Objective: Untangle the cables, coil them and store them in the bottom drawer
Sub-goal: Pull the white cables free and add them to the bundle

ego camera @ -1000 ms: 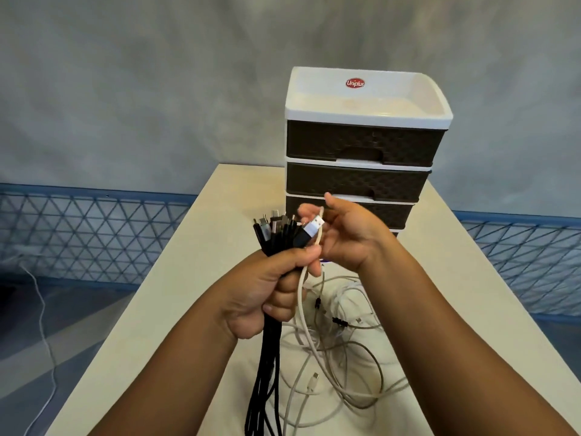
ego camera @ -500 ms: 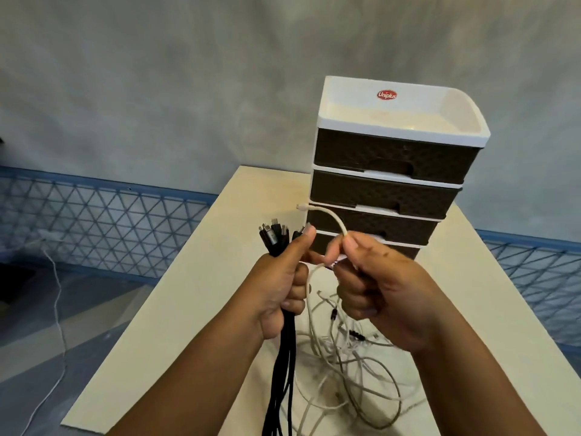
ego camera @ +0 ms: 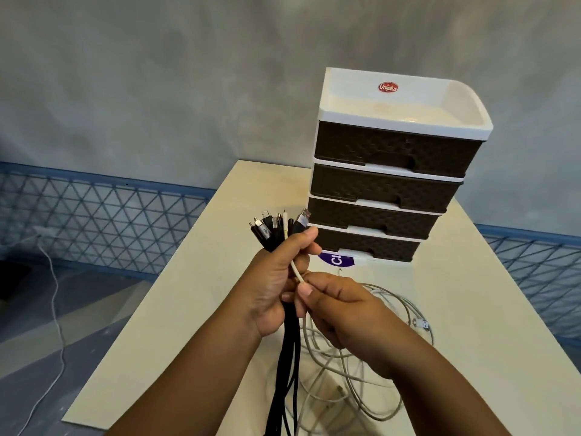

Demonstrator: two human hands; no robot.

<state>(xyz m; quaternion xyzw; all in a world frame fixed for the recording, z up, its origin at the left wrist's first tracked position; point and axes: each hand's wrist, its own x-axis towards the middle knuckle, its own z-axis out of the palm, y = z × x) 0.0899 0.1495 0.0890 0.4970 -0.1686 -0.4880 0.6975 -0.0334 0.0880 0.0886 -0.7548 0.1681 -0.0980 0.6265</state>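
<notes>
My left hand grips a bundle of black cables just below their plugs, which fan out upward; the cords hang down past the table's front. A white cable now stands among those plugs, and my right hand pinches it just under the left fist. More white cables lie tangled on the table beneath my right wrist, one ending in a white USB plug. The drawer unit's bottom drawer is closed.
The white-framed unit with several dark drawers stands at the back of the cream table. A purple label lies in front of it. A white cord trails on the floor to the left.
The white cable's end has gone into the left-hand bundle among the plugs. My right hand dropped lower, under the left fist. The view shifted so the drawers sit further right.
</notes>
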